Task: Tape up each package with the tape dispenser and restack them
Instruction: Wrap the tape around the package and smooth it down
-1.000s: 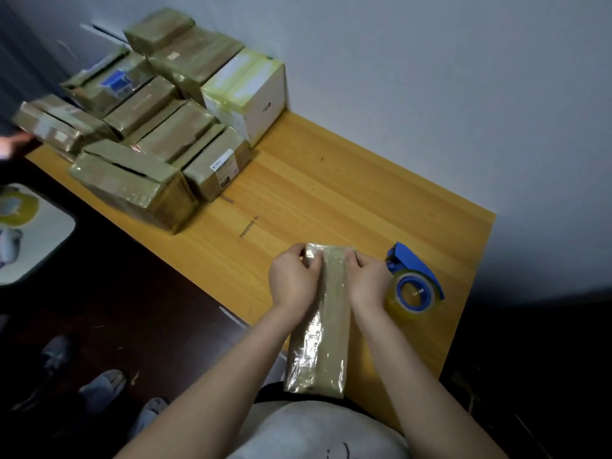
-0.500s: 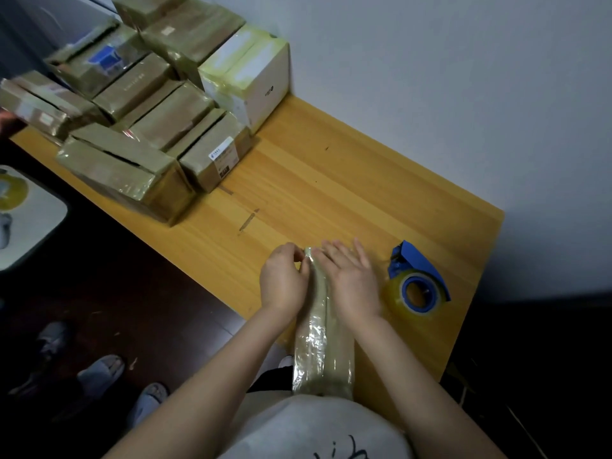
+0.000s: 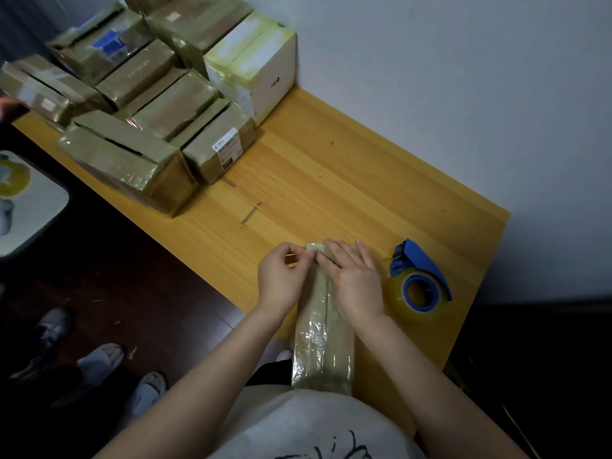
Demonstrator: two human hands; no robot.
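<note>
A long narrow package [image 3: 323, 346] wrapped in shiny clear tape lies on the wooden table [image 3: 347, 180], its near end over the table's front edge. My left hand [image 3: 281, 276] pinches the tape at the package's far left corner with curled fingers. My right hand [image 3: 354, 279] lies flat on the package's far end, fingers straight and pressing down. The blue tape dispenser [image 3: 419, 281] with its clear roll sits on the table just right of my right hand, untouched. A stack of taped packages [image 3: 145, 104] fills the table's far left.
A white box [image 3: 261, 61] stands against the wall at the stack's right end. Bare tabletop lies between the stack and my hands. On the dark floor to the left are slippered feet [image 3: 99, 362] and a white stool [image 3: 29, 203].
My right hand went from gripping the package's side to lying flat on top. My left hand shifted to pinching the tape at the far corner. The view moved closer.
</note>
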